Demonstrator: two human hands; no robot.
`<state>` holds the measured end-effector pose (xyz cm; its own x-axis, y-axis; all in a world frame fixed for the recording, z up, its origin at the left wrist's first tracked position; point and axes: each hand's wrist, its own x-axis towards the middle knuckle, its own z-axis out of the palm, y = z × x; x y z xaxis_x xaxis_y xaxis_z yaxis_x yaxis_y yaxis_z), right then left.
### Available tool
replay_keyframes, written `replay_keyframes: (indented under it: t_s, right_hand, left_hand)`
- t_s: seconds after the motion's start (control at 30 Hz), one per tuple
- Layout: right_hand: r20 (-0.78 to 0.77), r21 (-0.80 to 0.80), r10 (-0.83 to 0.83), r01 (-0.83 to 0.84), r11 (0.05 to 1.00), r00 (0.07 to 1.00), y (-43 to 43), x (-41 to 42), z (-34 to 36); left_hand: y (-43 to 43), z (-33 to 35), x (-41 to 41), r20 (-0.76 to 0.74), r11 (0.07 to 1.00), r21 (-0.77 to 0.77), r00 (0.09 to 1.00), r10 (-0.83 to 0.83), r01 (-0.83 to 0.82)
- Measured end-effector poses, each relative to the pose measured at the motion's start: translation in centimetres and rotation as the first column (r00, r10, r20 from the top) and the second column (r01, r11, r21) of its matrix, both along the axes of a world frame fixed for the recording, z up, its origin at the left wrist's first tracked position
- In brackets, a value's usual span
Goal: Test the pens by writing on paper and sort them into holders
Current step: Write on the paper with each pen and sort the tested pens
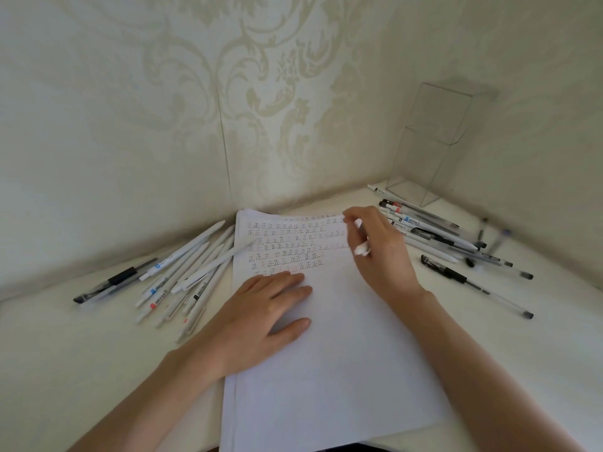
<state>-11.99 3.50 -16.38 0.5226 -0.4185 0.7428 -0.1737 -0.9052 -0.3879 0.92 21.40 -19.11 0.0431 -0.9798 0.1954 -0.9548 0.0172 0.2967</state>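
Note:
A stack of white paper [326,353] lies in front of me, its upper part filled with rows of small written marks in black and red. My left hand [261,318] rests flat on the sheet, fingers straight, just below the last row. My right hand [378,252] grips a white pen [361,247] at the paper's upper right edge; most of the pen is hidden inside the fist. A pile of mostly white pens [186,275] lies left of the paper. Another pile of pens [440,239] lies to the right. A clear acrylic holder [434,141] stands in the right corner.
The white desk [81,353] sits in a corner with patterned wallpaper close behind and to the right. Black-gripped clear pens [476,285] lie loose toward the right. The paper's lower edge reaches the desk's near edge.

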Motion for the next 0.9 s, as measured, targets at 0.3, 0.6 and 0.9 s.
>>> replay_keyframes:
  t_s: [0.3, 0.6, 0.9]
  right_hand:
    - [-0.042, 0.553, 0.03, -0.002, 0.833, 0.999, 1.8, 0.0, 0.8]
    - [0.065, 0.769, 0.061, -0.089, 0.634, 0.996, 1.2, 1.2, -0.4]
    - [-0.139, 0.717, -0.034, 0.124, 0.686, 0.99, 0.9, 1.6, -0.2]
  left_hand:
    - [0.0, 0.1, -0.1, 0.006, 1.0, -0.014, 1.0, -0.008, 0.008]
    - [-0.1, 0.2, -0.2, 0.014, 1.0, -0.019, 1.0, -0.018, 0.018]
    - [0.0, 0.3, -0.3, 0.014, 1.0, -0.018, 1.0, -0.004, 0.005]
